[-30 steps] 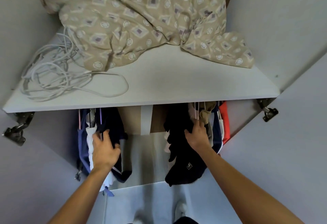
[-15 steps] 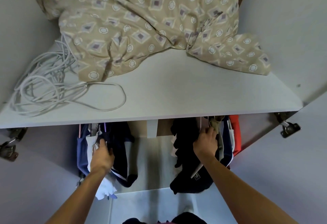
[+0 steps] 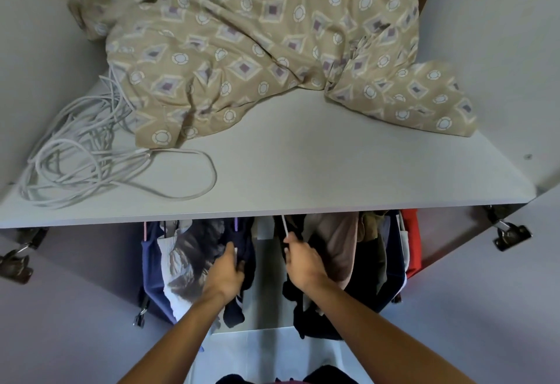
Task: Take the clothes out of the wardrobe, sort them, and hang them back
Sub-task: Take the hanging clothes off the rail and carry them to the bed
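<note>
I see a white shelf. A patterned beige sheet is heaped far across it. A coiled white cable lies left.

Soft, even daylight fills the frame, with no glare. Under the shelf it is dim, the clothes murky. Wide-angle distortion bends the edges; the bottom corners look smeared.

no readable text, labels or numbers

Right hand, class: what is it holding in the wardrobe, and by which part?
The right hand pinches a white hanger by its thin neck, just below the shelf, with dark clothes hanging beneath it.
</note>
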`<state>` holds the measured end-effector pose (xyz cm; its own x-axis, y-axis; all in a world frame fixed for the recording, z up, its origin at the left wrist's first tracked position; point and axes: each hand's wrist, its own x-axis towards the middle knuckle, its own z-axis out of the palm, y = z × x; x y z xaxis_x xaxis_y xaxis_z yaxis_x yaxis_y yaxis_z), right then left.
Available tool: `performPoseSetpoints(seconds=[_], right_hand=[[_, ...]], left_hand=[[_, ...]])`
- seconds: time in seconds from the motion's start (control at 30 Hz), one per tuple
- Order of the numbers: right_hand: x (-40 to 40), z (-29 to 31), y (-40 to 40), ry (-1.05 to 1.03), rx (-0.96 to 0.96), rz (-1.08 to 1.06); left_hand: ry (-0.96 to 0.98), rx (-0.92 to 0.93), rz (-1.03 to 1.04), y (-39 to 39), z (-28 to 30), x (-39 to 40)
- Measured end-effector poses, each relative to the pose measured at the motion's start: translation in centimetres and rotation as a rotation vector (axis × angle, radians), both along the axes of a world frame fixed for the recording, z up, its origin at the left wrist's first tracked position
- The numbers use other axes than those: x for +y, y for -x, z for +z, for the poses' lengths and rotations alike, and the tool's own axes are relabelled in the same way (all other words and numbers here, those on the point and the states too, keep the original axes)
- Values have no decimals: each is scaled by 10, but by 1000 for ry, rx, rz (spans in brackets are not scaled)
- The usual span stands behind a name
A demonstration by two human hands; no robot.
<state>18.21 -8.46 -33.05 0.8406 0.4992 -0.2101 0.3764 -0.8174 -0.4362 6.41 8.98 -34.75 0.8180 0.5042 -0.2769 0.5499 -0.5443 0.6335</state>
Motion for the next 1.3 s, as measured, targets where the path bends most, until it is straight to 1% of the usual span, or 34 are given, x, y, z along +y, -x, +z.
performPoseSetpoints(seconds=[0.07, 0.13, 0.27, 0.33, 0.4, 0.53, 0.67, 0.77, 0.9, 1.03, 1.17, 1.3], right_hand=[[9, 0, 6, 1, -4, 54], [12, 2, 7, -7, 6, 67], [9, 7, -3, -88, 82, -10], [12, 9, -11, -160, 181, -116], [19, 11, -16, -236, 274, -217], [36, 13, -20, -345, 374, -269], [41, 13, -18, -391, 366, -298], [44, 15, -17, -426, 301, -269], [44, 26, -10, -501, 205, -224], [35, 34, 6, -559, 118, -222], [29, 42, 21, -579, 57, -172], [22, 46, 42, -629, 59, -162]], left_hand=[[13, -1, -62, -4, 4, -15], [26, -2, -77, -6, 5, -20], [14, 24, -57, -2, 6, -9], [108, -17, -6, -3, 10, -5], [269, -75, 75, -11, 13, -2], [492, -165, 219, -33, 11, -5], [618, -220, 290, -36, 18, -19], [687, -264, 362, -35, 31, -23], [690, -360, 434, -29, 49, -20], [691, -445, 412, -16, 49, -22], [565, -435, 408, 4, 44, -29], [496, -417, 405, 30, 49, -40]])
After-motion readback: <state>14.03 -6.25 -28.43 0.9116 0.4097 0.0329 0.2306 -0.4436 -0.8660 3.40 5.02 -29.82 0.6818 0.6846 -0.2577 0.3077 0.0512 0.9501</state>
